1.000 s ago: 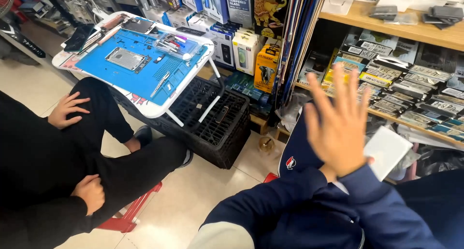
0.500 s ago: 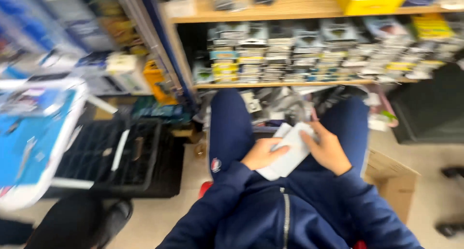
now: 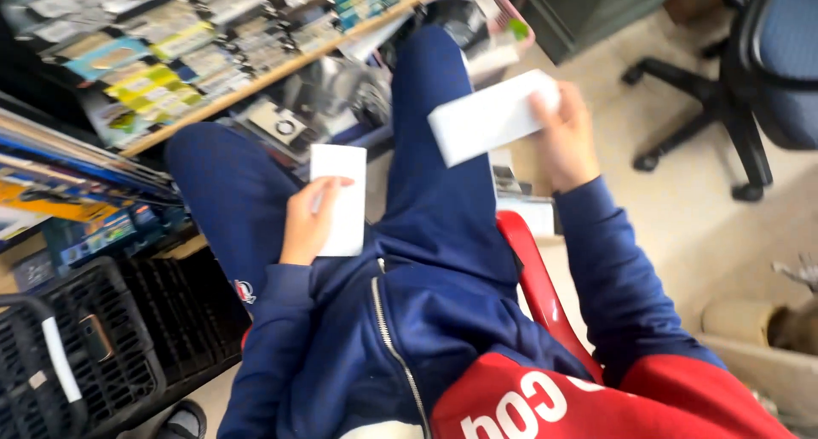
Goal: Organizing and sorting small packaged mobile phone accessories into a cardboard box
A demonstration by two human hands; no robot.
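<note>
Left hand [image 3: 305, 222] first: from my remote seat I see it closed on a flat white card [image 3: 339, 199], thumb laid over the near face and fingers behind, so the piece stands upright over the left thigh with its blank face turned up toward the camera. I judge that grip is there to keep the face open to view rather than to carry weight. Below and to the left of that hand sits a black crate [image 3: 81, 354] on the floor, and beyond it, further from the body, a wooden shelf [image 3: 281, 68] crowded with small packaged goods. Between the two hands run the legs in dark blue trousers, and under the body a red seat [image 3: 535, 277] edge shows, nearer the right arm. Right hand [image 3: 564, 132] is raised higher and out to the side, closed around one end of a white box [image 3: 492, 115], fingers wrapped over the top edge; the box sticks out leftward from the hand, tilted, its free end toward the card. The two white pieces are well apart, which I read as them having been pulled off each other, though I cannot tell which is lid and which is base. Right of that hand, across bare floor, stands a blue office chair [image 3: 767, 73] on a black wheeled base.
</note>
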